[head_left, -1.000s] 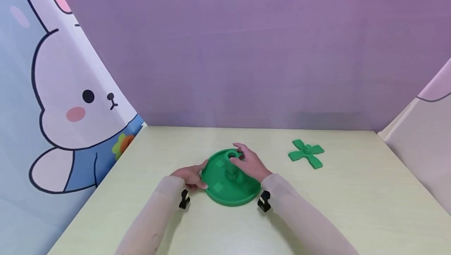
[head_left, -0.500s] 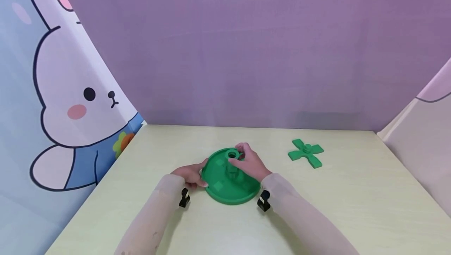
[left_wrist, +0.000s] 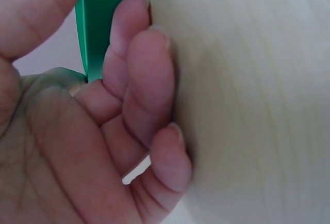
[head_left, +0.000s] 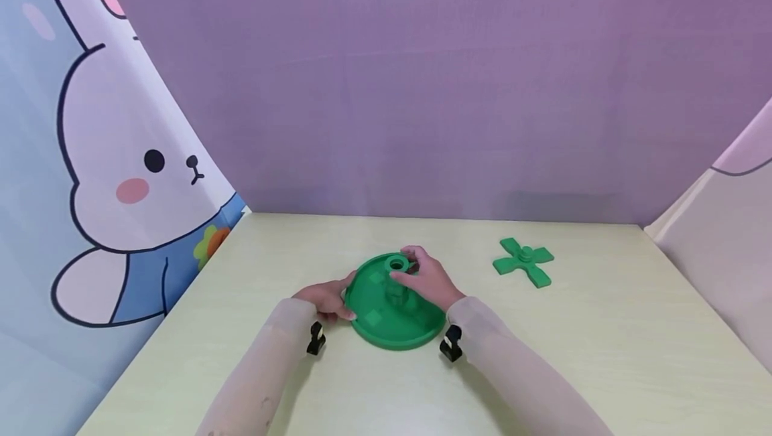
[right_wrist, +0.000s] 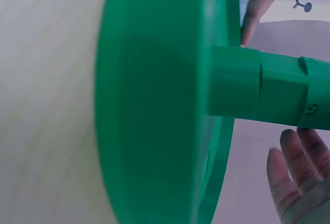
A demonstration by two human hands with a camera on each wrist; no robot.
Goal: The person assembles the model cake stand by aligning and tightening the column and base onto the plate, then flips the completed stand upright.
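A green round base (head_left: 386, 335) with a raised rim lies on the table in front of me. From its middle rises a green hollow post (head_left: 396, 291), open at the top and marked "35" in the right wrist view. My left hand (head_left: 324, 299) holds the base's left rim between thumb and forefinger. In the left wrist view its other fingers (left_wrist: 149, 79) are bent, tips against the tabletop. My right hand (head_left: 431, 283) grips the upper post from the right, thumb on the near side and forefinger bent behind it.
A green four-armed cross piece (head_left: 526, 255) with a round hub lies on the table (head_left: 615, 329) to the right, farther back. A purple cloth (head_left: 422, 88) hangs behind the table. On the left is a cloth with a cartoon rabbit (head_left: 120, 155).
Both hands stay on the base and post, which hold nearly the same place. The whole view has shifted slightly.
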